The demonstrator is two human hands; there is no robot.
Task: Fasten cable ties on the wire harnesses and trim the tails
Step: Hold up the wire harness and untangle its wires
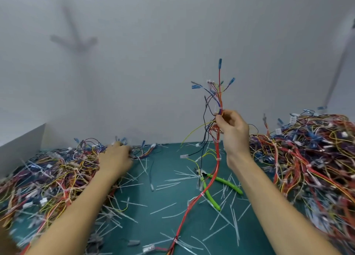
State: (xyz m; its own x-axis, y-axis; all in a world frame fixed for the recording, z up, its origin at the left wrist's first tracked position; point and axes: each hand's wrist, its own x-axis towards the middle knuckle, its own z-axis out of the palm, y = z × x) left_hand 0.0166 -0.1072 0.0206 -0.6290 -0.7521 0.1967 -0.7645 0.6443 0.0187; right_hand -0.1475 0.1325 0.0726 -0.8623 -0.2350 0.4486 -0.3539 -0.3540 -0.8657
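Observation:
My right hand (231, 128) holds a wire harness (217, 158) upright, pinching the bundle just below a white cable tie (221, 108). Blue terminals fan out above the hand, and the red wires trail down across the green mat (169, 197). More white ties sit along that harness lower down. My left hand (115, 156) reaches into the pile of harnesses on the left (53, 174); it is blurred and its fingers are buried in the wires. Green-handled cutters (221, 187) lie on the mat under the hanging harness.
A large heap of harnesses (307, 158) fills the right side. Cut tie tails and loose ties (226, 216) are scattered over the mat. A white wall (153, 62) rises close behind the table, with a low white panel (23, 145) at the left.

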